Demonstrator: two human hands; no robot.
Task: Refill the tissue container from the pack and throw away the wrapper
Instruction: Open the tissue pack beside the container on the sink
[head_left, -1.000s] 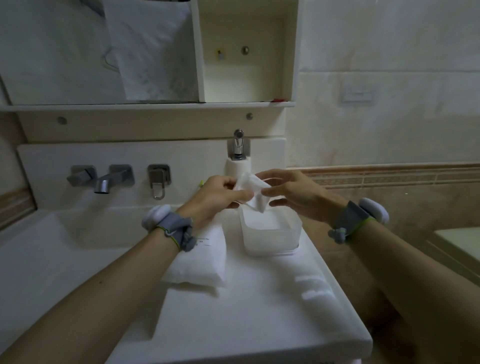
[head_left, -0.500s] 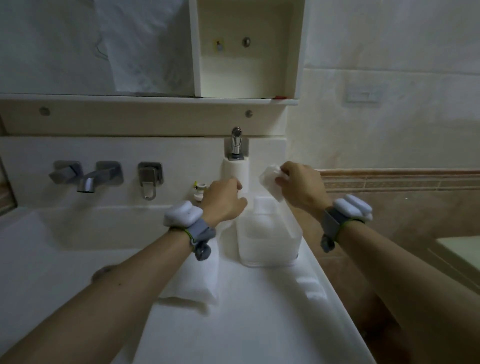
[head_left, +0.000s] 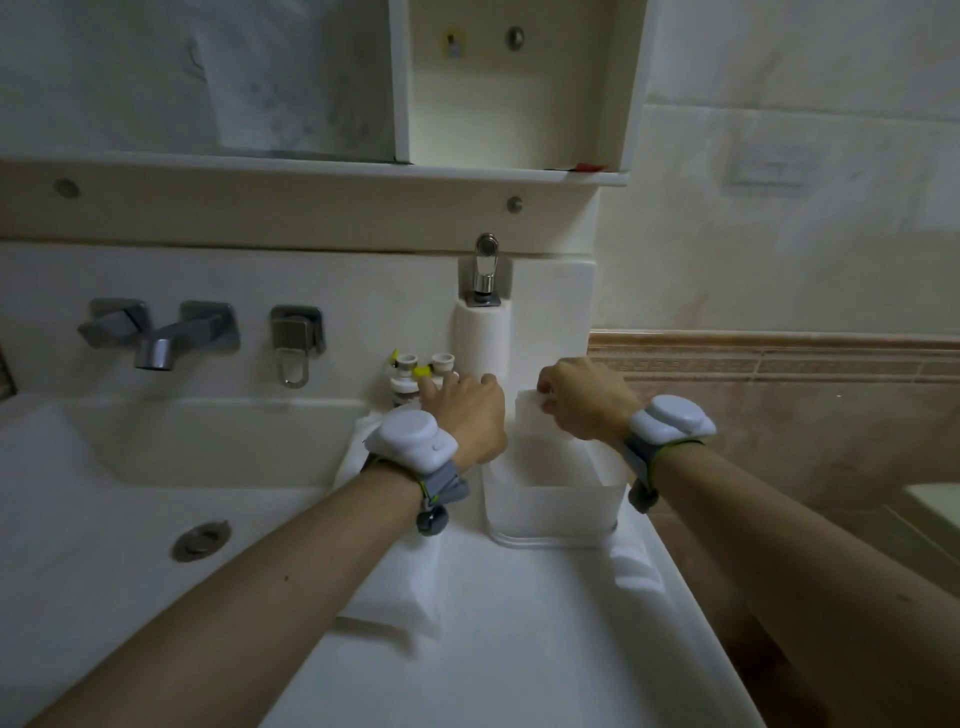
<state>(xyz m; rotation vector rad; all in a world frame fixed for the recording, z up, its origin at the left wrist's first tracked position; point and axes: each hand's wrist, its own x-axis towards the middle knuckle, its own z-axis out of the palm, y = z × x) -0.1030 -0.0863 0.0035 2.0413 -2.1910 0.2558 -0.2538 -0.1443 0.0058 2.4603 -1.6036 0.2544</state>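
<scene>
Right hand (head_left: 587, 402) sits over the far rim of the tissue container (head_left: 553, 501), fingers curled and pinching a white tissue (head_left: 530, 402) at its top edge; tissue stands in the container's far end, soft, folded, matte. Container is a translucent rectangular plastic tub, rounded corners, open top, directly below and nearer than the right hand; its right wall runs close to the counter edge (head_left: 675, 577), little room on that side. Left hand (head_left: 467, 415) is just left of the container, back of hand up, fingers pointing away toward two small white bottles (head_left: 423, 376); whether it grips anything cannot be told, fingertips partly hidden. Tissue pack (head_left: 395, 587) lies under the left wrist and forearm, soft crinkled white plastic wrapper, pillow shape, straddling the basin rim. Sink basin (head_left: 156, 467) opens left of the left arm, smooth glossy white, metal drain; chrome tap (head_left: 166, 338) on the back wall beyond it. White pump dispenser (head_left: 480, 332) stands just beyond both hands, against the backsplash. Both wrists carry white pods on grey straps.
</scene>
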